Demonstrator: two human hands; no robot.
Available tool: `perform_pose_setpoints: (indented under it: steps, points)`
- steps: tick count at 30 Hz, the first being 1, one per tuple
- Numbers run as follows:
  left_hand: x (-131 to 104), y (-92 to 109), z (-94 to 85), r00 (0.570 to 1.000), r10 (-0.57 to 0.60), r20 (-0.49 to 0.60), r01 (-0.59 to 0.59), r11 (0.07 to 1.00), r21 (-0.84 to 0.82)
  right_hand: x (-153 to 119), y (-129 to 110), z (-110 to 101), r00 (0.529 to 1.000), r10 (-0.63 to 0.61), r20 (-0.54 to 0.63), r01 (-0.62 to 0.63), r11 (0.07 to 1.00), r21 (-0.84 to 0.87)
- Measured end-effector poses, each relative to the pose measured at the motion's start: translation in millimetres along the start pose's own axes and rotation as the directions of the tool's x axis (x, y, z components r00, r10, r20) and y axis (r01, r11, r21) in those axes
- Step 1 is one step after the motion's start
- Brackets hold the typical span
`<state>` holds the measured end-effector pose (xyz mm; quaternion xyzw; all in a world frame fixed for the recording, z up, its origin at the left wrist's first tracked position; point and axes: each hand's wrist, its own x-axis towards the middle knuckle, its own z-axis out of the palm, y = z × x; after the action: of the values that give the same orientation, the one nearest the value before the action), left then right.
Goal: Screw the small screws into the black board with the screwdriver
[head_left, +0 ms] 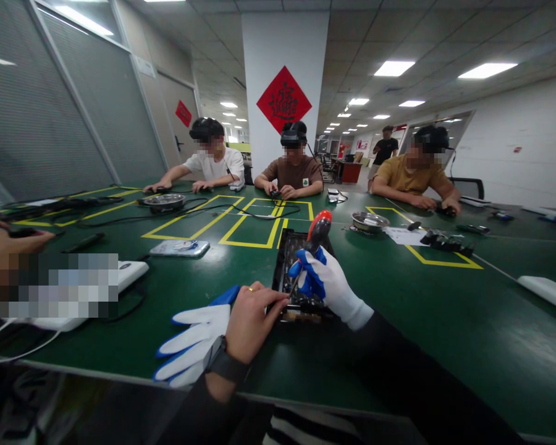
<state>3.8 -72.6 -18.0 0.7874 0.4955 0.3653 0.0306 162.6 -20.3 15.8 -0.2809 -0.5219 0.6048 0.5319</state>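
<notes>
bright ceiling panels (395, 68), soft glare on green tabletop (505, 334), warped edges

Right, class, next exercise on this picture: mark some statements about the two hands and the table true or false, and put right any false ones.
1. The right hand wears a white-and-blue glove. True.
2. Both hands are gloved. False: the left hand is bare.
3. The right hand grips a tool with a red-ended handle over the black tray. True.
4. The loose glove lies inside the black tray. False: it lies on the green table, beside the left hand.
5. The tape outlines on the table are red. False: they are yellow.
</notes>
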Motion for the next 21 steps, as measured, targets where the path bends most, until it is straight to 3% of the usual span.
perform_pose_setpoints:
  steps: [6,11,17,21]
  points:
    - [0.3,1.8,-1.2,1.0,-0.007,-0.003,0.007,1.0,-0.013,1.8,-1.4,-2.1,0.991,0.068,0.113,-0.077,0.994,0.076]
    - [-0.3,2.5,-1.6,1.0,-0.006,0.003,0.006,1.0,-0.007,-0.1,-0.1,0.5,1.0,-0.005,-0.015,0.004,1.0,-0.025]
    - [-0.2,1.6,-1.6,1.0,-0.006,0.004,0.006,1.0,0.005,0.3,-1.2,-0.6,0.992,0.052,0.116,-0.061,0.996,0.072]
    - [0.5,1.0,-1.2,1.0,0.0,0.01,0.0,1.0,0.007,0.6,1.7,0.8,0.999,0.023,0.036,-0.024,1.0,0.021]
